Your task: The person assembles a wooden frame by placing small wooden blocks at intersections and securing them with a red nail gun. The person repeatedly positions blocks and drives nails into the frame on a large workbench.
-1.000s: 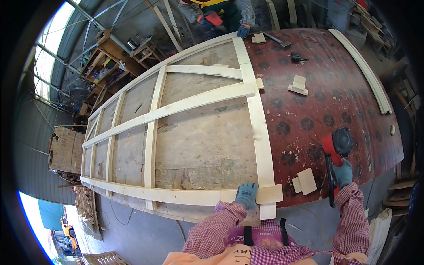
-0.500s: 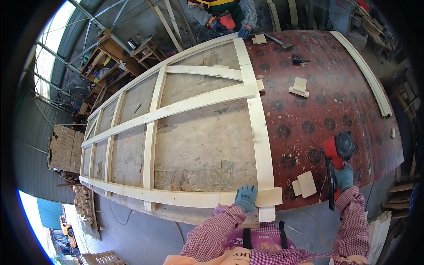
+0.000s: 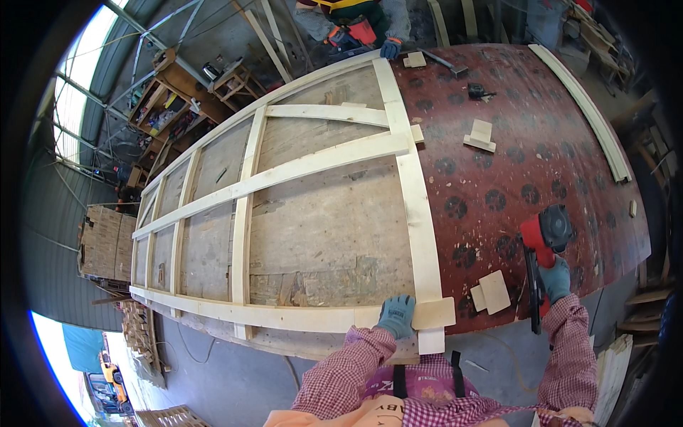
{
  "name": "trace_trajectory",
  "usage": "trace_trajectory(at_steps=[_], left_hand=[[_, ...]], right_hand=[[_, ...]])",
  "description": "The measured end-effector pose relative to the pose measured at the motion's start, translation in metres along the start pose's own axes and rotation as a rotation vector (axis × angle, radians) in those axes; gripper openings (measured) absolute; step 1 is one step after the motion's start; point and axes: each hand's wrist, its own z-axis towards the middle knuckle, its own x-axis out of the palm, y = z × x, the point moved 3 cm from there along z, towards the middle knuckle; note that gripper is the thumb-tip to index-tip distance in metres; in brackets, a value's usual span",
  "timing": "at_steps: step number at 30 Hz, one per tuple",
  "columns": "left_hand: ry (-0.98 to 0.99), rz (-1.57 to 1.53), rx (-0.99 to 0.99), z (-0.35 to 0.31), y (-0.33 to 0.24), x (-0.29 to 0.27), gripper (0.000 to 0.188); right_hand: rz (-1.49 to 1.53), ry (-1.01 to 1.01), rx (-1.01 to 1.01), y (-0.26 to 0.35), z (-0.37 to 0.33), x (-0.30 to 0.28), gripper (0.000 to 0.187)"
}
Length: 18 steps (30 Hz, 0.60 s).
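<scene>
A pale wooden frame of long rails and crosspieces lies on a large worktable. My left hand (image 3: pixel 397 316), in a blue-grey glove, is closed over the near rail (image 3: pixel 284 315), just left of where it meets the end crosspiece (image 3: pixel 421 242). That joint is at the frame's near right corner. In my gloved right hand (image 3: pixel 555 279) is a red and black nail gun (image 3: pixel 546 236), held by its grip above the dark red part of the table. Its long black magazine points toward me, apart from the frame. Two small joined wood blocks (image 3: pixel 491 292) lie between the nail gun and the frame.
Across the table a person's gloved hand (image 3: pixel 390 48) rests at the frame's far corner, beside another red tool (image 3: pixel 361 30). On the red panel (image 3: pixel 455 171) lie a hammer (image 3: pixel 448 64), a small black object (image 3: pixel 478 91), more blocks (image 3: pixel 481 135) and a long strip (image 3: pixel 583 114).
The view has shifted slightly. My right hand and the nail gun hold nearly the same place, and my left hand stays on the near rail.
</scene>
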Motion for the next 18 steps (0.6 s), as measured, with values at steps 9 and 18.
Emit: trace_trajectory(at_steps=[9, 18], left_hand=[[-0.029, 0.082, 0.012, 0.014, 0.0, 0.011, 0.079], [-0.078, 0.053, 0.003, 0.007, -0.002, 0.008, 0.076]], right_hand=[[0.039, -0.05, -0.153, -0.054, 0.017, 0.024, 0.045], [-0.128, 0.084, -0.037, -0.011, 0.012, 0.011, 0.047]])
